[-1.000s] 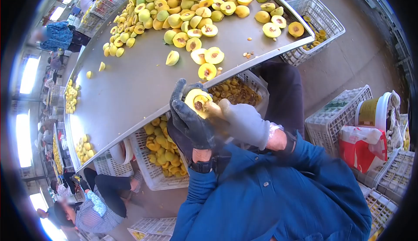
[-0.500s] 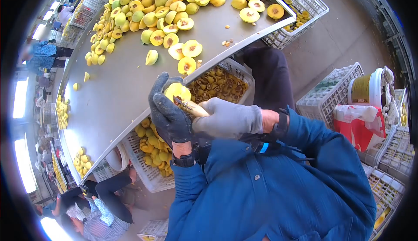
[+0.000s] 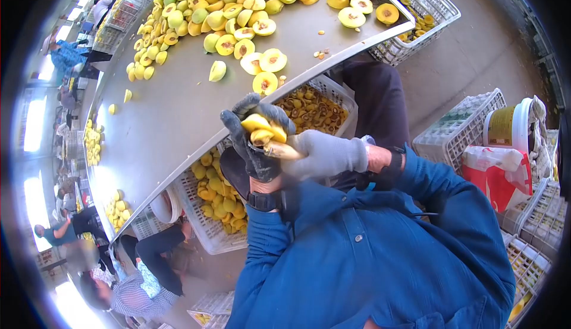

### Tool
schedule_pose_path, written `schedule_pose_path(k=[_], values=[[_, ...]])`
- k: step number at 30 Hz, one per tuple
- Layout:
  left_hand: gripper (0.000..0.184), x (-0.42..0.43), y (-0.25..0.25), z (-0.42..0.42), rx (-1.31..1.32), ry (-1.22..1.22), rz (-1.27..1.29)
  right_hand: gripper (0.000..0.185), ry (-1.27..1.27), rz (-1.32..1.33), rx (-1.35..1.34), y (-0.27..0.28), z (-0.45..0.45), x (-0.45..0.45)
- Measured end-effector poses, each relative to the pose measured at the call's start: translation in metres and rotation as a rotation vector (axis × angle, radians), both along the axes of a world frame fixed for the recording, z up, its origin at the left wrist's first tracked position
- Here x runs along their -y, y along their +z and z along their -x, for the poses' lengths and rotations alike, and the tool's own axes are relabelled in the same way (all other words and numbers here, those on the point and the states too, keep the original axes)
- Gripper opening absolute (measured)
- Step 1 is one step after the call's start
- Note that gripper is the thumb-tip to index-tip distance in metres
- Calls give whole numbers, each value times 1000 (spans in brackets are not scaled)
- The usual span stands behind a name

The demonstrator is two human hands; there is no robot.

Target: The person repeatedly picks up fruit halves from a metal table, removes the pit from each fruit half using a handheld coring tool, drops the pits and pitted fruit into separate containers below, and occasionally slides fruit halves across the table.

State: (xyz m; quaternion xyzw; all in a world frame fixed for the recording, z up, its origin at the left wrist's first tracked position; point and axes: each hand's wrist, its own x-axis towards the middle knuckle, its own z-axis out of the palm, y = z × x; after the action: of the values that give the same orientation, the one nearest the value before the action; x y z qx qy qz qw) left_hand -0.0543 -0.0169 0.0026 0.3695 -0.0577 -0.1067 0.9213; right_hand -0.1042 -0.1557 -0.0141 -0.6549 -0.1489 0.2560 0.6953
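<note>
"While the left hand [image 3: 256, 159] curls upward, what is in its grip?"

"A cut yellow fruit [image 3: 262, 124], clasped in the dark-gloved palm just beside the metal tabletop [image 3: 160, 133]."

"And the right hand [image 3: 330, 152]?"

"That grip, gloved in grey, is wrapped around a pale-handled tool [image 3: 283, 150], its end at the fruit."

"Farther out?"

"Halved fruits [image 3: 273, 60] lie heaped on the tabletop; a white crate [image 3: 196, 219] of yellow pieces stands below its near edge."

"What's on the worktop [image 3: 160, 139]?"
"A heap of yellow fruit [image 3: 214, 17], many halved."
"Around the heap?"
"Loose halves [image 3: 273, 60] beside it, small seeds [image 3: 321, 32] near, two smaller clusters [image 3: 118, 212] well apart."
</note>
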Motion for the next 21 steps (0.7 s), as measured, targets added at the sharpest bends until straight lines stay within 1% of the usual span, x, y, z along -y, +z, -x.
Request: schedule_pose_path(k=[1, 2, 3, 4, 5, 6, 7, 8, 11, 12, 15, 16, 17, 18, 19, 21], values=[[56, 3, 3, 0, -36, 105, -106, 25, -70, 129, 175, -5, -4, 1], [57, 6, 0, 0, 35, 244, -288, 25, -136, 257, 355, -7, -8, 2], [58, -1, -2, 1, 131, 315, -509, 25, -199, 379, 535, -11, -12, 2], [59, -7, -3, 3, 212, 400, -734, 26, -255, 384, 495, -23, -16, 1], [59, -16, -10, 2, 253, 446, -804, 26, -341, 536, 532, -51, -20, -3], [59, -24, -18, 1, 291, 495, -875, 25, -297, 713, 592, -71, -23, 2], [60, -31, -18, 0, 216, 494, -754, 23, -176, 914, 537, -89, -26, 9], [60, -38, -18, -3, 145, 490, -629, 25, -116, 972, 479, -114, -26, 14], [63, -64, -23, -11, -74, 485, -250, 23, -148, 927, 396, -120, -21, 16], [67, -78, -38, -17, -35, 512, -275, 26, -138, 910, 351, -116, -21, 14], [64, -112, -54, -20, -131, 652, -358, 27, -104, 916, 327, -116, -21, 8], [64, -125, -62, -20, -95, 745, -447, 27, -100, 919, 313, -119, -19, 7], [52, -159, -78, -11, 65, 750, -848, 28, -64, 930, 292, -121, -17, 8], [40, -193, -94, -2, 214, 821, -1348, 28, -57, 927, 266, -130, -19, 9], [28, -226, -110, 7, 349, 951, -1727, 28, -44, 918, 229, -138, -13, 10], [37, -339, -219, 8, -81, 991, -1363, 28, -3, 917, 194, -137, -9, 15]])
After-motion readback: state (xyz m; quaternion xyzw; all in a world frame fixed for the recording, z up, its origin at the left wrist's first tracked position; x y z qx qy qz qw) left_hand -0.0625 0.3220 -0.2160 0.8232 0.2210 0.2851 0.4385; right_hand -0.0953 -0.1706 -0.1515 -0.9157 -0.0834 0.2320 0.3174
